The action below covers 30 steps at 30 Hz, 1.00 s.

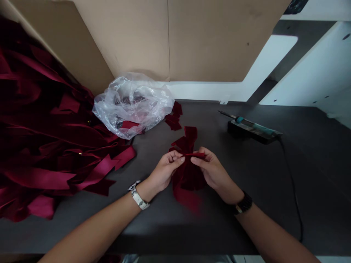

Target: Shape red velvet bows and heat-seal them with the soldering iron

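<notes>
A dark red velvet ribbon bow (189,175) is held between both hands, just above the dark tabletop. My left hand (167,168) pinches its middle from the left, thumb against the fingers. From the other side, my right hand (212,170) pinches a narrow strip that crosses the middle of the bow. One loop stands up beyond the hands, and a lower tail is smeared by motion. Parts of the bow under the fingers are hidden.
Many dark red ribbons (55,138) are heaped at the left. A clear plastic bag (134,102) holds red pieces, with cut ribbon scraps (173,118) beside it. A soldering iron (255,128) rests on a block at right, its cord trailing frontward. Cardboard (192,44) stands behind.
</notes>
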### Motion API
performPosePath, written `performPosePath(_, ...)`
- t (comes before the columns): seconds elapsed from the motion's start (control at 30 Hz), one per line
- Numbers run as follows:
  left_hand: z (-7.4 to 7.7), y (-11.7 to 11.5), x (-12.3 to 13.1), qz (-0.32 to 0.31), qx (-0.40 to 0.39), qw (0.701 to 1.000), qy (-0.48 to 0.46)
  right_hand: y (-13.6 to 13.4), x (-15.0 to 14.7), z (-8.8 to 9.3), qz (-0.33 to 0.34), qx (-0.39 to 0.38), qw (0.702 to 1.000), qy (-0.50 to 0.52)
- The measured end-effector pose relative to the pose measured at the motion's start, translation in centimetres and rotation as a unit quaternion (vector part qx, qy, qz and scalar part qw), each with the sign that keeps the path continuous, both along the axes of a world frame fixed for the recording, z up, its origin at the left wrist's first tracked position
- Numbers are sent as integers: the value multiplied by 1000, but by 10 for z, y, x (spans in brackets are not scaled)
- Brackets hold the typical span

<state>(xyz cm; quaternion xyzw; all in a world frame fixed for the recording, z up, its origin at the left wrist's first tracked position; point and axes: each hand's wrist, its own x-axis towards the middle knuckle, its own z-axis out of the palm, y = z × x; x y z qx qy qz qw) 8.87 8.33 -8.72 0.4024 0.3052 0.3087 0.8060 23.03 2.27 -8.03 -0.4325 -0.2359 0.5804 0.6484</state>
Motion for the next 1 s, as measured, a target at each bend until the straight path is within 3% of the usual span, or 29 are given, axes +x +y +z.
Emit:
performPosePath(0.17,-6,0,1,81,147,984,56,3,-1,-7,-24,23,996,-81)
performPosePath(0.3,-4,-3,2,72,182,975,104,2,-2,-13,-51,39,989,-136)
performPosePath(0.43,-2,-7,3,75,192,974,93,1,-4,-12,-68,38,989,-126)
performPosePath(0.7,-6,-6,8,84,64,994,1,1,-14,-8,-60,15,997,-50)
performPosePath(1.0,1,-6,8,84,-80,992,-49,-2,-16,-12,-108,14,988,-108)
